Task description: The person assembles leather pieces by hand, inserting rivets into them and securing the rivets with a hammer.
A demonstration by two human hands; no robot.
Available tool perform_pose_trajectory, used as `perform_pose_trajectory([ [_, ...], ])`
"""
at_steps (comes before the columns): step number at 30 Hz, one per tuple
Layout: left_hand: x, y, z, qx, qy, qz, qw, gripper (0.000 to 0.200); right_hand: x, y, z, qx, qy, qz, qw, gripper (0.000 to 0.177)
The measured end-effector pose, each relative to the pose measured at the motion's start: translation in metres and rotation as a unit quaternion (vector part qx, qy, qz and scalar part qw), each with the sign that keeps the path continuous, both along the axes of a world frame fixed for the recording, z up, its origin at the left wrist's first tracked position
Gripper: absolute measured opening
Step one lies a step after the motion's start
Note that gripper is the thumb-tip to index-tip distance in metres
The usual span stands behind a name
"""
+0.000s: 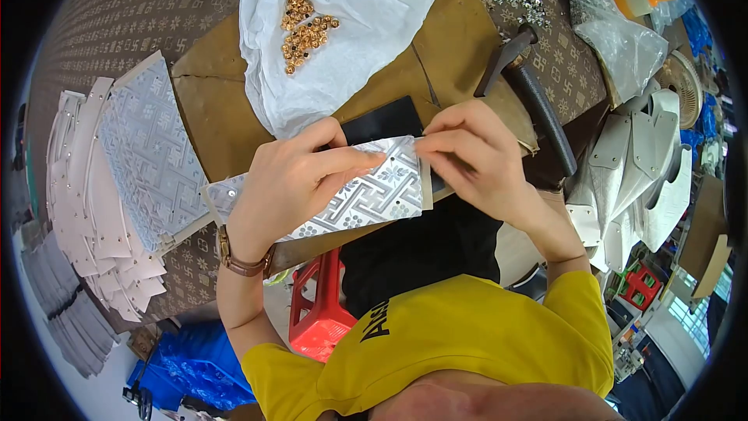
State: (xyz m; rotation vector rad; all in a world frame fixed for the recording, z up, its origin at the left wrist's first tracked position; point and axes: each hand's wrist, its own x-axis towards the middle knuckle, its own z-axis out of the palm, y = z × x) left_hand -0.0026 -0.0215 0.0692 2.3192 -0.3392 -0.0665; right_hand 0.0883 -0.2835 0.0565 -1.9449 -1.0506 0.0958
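My left hand (pixel 292 175) grips a white panel with a grey geometric and floral pattern (pixel 351 206), thumb lying on top. The panel is held at a slant in front of me, with small dark holes near its right end. At its upper right corner, the thumb and fingers of my right hand (pixel 479 160) are pinched together; whatever is between them is too small to make out. Behind the panel lies a black pad (pixel 382 120), partly covered. Gold-coloured studs (pixel 308 35) are heaped on a crumpled white sheet (pixel 374 15) beyond my hands.
A hammer (pixel 541 109) rests to the right on brown board (pixel 206 101). Small silver pieces (pixel 518 0) lie farther back. Stacked patterned panels (pixel 152 148) stand at left, white studded pieces (pixel 623 160) at right. An orange-capped bottle (pixel 635 1) and red stool (pixel 319 308) are nearby.
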Motion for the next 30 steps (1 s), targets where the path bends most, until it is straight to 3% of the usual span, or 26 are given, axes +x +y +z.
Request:
perform_pose_trajectory([
  [2, 0.0, -0.001, 0.001, 0.0, 0.006, 0.007, 1.0, 0.02, -0.001, 0.006, 0.0, 0.006, -0.052, 0.053, 0.997, 0.025],
  [10, 0.001, -0.005, 0.003, -0.006, 0.039, 0.029, 0.999, 0.016, -0.006, 0.011, 0.005, -0.079, -0.171, 0.096, 0.977, 0.033],
  [14, 0.002, -0.002, 0.003, -0.001, 0.043, 0.019, 0.999, 0.016, 0.0, -0.009, 0.019, -0.083, -0.169, 0.06, 0.98, 0.029],
  [16, 0.002, -0.002, 0.003, -0.006, 0.051, 0.026, 0.998, 0.016, 0.014, -0.033, 0.015, -0.11, -0.189, -0.091, 0.972, 0.029],
  [18, 0.002, 0.0, 0.005, -0.009, 0.067, 0.027, 0.997, 0.017, 0.031, -0.043, 0.016, -0.187, -0.277, -0.245, 0.91, 0.027],
  [22, 0.002, -0.001, 0.004, -0.019, 0.071, 0.031, 0.997, 0.018, 0.052, -0.08, -0.01, -0.266, -0.22, -0.255, 0.903, 0.024],
  [27, 0.002, -0.002, 0.002, -0.024, 0.073, 0.037, 0.996, 0.018, 0.023, -0.088, 0.028, -0.198, -0.094, -0.209, 0.953, 0.022],
  [30, 0.003, -0.001, 0.001, -0.014, 0.054, 0.035, 0.998, 0.02, -0.027, -0.166, 0.009, -0.536, -0.031, -0.074, 0.84, 0.027],
])
